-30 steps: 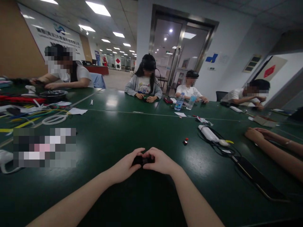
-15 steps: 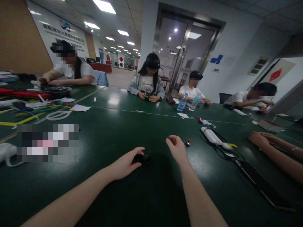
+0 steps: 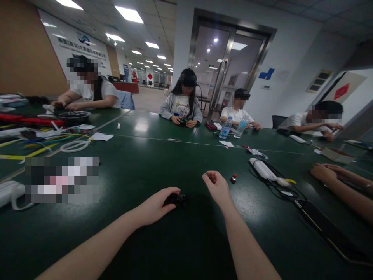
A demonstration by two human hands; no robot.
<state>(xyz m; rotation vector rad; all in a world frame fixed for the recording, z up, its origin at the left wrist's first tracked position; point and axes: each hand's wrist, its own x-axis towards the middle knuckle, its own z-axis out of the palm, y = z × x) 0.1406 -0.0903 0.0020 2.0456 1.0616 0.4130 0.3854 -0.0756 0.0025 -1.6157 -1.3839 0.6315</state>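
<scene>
My left hand (image 3: pixel 161 204) is curled around the near end of a small black block-like object (image 3: pixel 181 199) on the dark green table, thumb on one side and fingers on the other. Small details on the object's face are too dark to read. Apart from it, my right hand (image 3: pixel 217 184) is raised slightly, thumb and forefinger pinched on a tiny dark thing too small to name. Just right of that hand lies a small shiny piece (image 3: pixel 233 179) with an orange-red part (image 3: pixel 235 175) beside it.
To the right lie a white power strip (image 3: pixel 264 169) with black cable and a dark flat slab (image 3: pixel 329 229). A neighbour's hands (image 3: pixel 323 171) rest beyond them. Water bottles (image 3: pixel 226 127), a paper scrap (image 3: pixel 226 144), coiled white cable (image 3: pixel 75 146) and several wires lie farther off. Other people sit across.
The whole view has shifted a little, so things sit slightly lower and farther right. Both hands keep nearly the same pose, with the right fingertips moved very slightly.
</scene>
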